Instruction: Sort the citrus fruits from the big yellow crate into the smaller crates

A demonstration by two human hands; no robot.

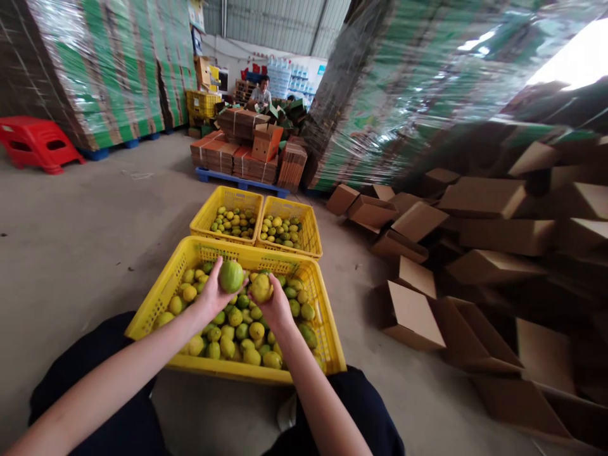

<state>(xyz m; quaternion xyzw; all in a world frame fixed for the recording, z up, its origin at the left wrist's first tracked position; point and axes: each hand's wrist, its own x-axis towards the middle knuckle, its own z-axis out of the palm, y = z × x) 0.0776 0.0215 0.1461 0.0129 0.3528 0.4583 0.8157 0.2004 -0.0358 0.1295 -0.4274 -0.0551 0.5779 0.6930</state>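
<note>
My left hand (215,291) is closed round a green lemon (232,277), held up above the large yellow crate (327,329). Close beside it, my right hand (278,304) grips a yellow lemon (261,288) with some darker marks on its skin. The two fruits are a short gap apart. Below both hands, many loose lemons (228,347), some yellow and some green, lie in the crate. My forearms hide part of the fruit at the left and right.
Two smaller yellow crates (202,221) with lemons stand just beyond. Open cardboard boxes (413,316) are heaped on the right. A red stool (40,142) is at the far left. Flattened cartons (218,155) lie on a blue pallet (242,182); a person (261,95) is behind them.
</note>
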